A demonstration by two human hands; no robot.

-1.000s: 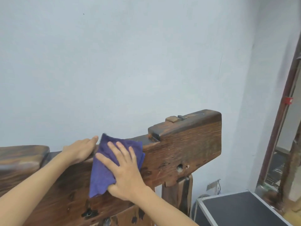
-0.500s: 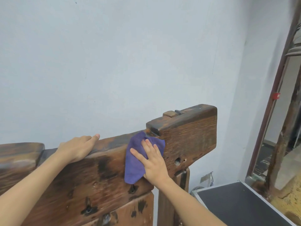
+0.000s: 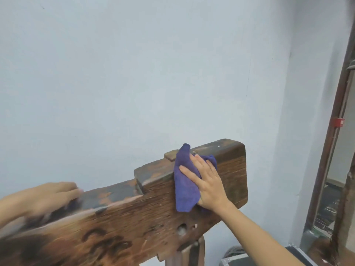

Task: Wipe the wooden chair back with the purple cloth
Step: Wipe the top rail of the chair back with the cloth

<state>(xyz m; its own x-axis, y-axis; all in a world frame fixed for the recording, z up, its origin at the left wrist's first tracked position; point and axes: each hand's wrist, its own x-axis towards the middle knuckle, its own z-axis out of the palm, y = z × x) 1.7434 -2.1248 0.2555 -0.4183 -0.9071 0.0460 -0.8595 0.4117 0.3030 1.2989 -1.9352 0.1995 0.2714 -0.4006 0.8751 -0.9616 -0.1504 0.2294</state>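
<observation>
The dark wooden chair back (image 3: 119, 223) runs from the lower left up to a raised block at its right end. The purple cloth (image 3: 185, 181) drapes over the top edge of that raised part and hangs down its front face. My right hand (image 3: 208, 183) presses the cloth flat against the wood with straight, spread fingers. My left hand (image 3: 50, 196), blurred, rests on the top edge of the chair back at the left, fingers laid along it.
A pale blue wall (image 3: 153, 73) stands right behind the chair. A brown door frame (image 3: 330, 143) rises at the right. A black case with metal edging (image 3: 299, 260) sits low at the bottom right, beside the chair's post (image 3: 190, 254).
My right hand has slid the cloth rightward and upward along the chair back, from the lower middle section onto the raised right end. My left hand has stayed on the top edge.
</observation>
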